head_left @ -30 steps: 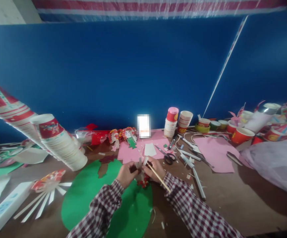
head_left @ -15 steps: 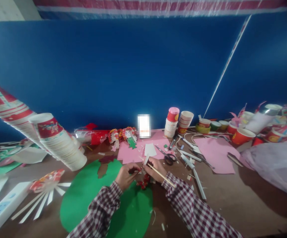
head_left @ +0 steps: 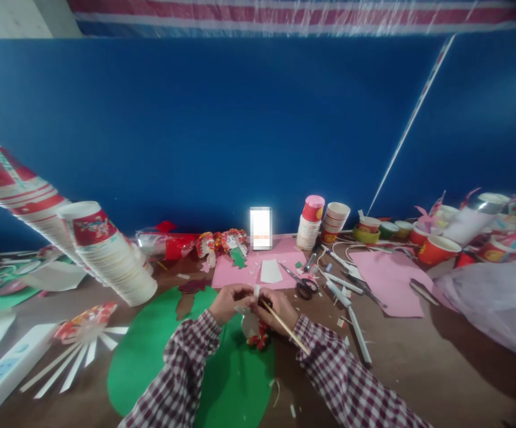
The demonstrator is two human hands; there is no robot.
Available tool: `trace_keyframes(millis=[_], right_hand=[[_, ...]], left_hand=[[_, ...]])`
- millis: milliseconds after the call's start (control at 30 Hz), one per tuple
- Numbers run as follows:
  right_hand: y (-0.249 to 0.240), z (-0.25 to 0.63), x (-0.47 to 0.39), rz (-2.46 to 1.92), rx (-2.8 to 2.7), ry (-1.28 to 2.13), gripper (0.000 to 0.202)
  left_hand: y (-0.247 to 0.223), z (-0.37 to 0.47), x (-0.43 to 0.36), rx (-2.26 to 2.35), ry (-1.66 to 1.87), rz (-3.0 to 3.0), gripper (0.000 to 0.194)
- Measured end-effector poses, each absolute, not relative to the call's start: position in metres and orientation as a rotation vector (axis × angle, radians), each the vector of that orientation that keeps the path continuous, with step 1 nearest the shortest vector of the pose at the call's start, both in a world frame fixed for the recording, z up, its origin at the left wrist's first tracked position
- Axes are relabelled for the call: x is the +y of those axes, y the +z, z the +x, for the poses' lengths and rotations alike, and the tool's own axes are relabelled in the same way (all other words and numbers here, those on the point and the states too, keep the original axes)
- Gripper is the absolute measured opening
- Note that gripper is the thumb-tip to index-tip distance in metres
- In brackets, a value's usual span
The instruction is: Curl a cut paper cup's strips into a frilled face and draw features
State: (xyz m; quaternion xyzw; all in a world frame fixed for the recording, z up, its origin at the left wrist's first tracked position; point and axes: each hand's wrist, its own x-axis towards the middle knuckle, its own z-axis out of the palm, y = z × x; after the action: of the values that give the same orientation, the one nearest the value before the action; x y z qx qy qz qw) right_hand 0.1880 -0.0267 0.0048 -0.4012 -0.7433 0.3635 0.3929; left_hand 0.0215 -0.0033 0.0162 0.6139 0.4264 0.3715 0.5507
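Note:
My left hand (head_left: 230, 303) and my right hand (head_left: 279, 310) meet above the edge of a round green sheet (head_left: 151, 356). A thin wooden stick (head_left: 290, 329) is held in my right hand and points back toward the right forearm. Below the fingers hangs a paper cutout (head_left: 251, 324), whitish with a red and orange ruffled edge. The left fingers are pinched at its top, meeting the right fingertips. A small white strip (head_left: 257, 291) stands up between the hands. Exactly how the cutout, strip and stick touch is hidden by the fingers.
Leaning stacks of paper cups (head_left: 110, 255) stand at left, near a fringed paper piece (head_left: 88, 327) and a power strip (head_left: 12, 368). Scissors (head_left: 305, 286), a glue gun (head_left: 338, 292) and pink sheets (head_left: 387, 279) lie beyond my hands. A plastic bag (head_left: 494, 303) sits at right.
My left hand has moved up and right, closing against the right fingers. The paper cutout has turned, now showing more of its whitish side. The stick has swung slightly lower.

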Motion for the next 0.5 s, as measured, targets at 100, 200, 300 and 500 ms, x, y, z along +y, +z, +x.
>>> trace_keyframes(millis=[100, 200, 300, 500], right_hand=[[0.004, 0.188, -0.026, -1.059, -1.875, 0.913, 0.016], [0.006, 0.188, -0.025, -1.025, -1.819, 0.991, 0.023], [0.010, 0.186, -0.026, -0.972, -1.751, 1.082, 0.023], [0.008, 0.183, -0.027, -0.978, -1.704, 1.107, 0.019]], left_hand=[[0.021, 0.024, -0.002, 1.019, 0.880, 1.469, 0.026], [0.022, 0.022, -0.001, 1.070, 0.933, 1.481, 0.022], [0.016, 0.019, 0.000, 1.120, 0.994, 1.471, 0.022], [0.000, 0.018, 0.002, 1.148, 1.043, 1.367, 0.027]])
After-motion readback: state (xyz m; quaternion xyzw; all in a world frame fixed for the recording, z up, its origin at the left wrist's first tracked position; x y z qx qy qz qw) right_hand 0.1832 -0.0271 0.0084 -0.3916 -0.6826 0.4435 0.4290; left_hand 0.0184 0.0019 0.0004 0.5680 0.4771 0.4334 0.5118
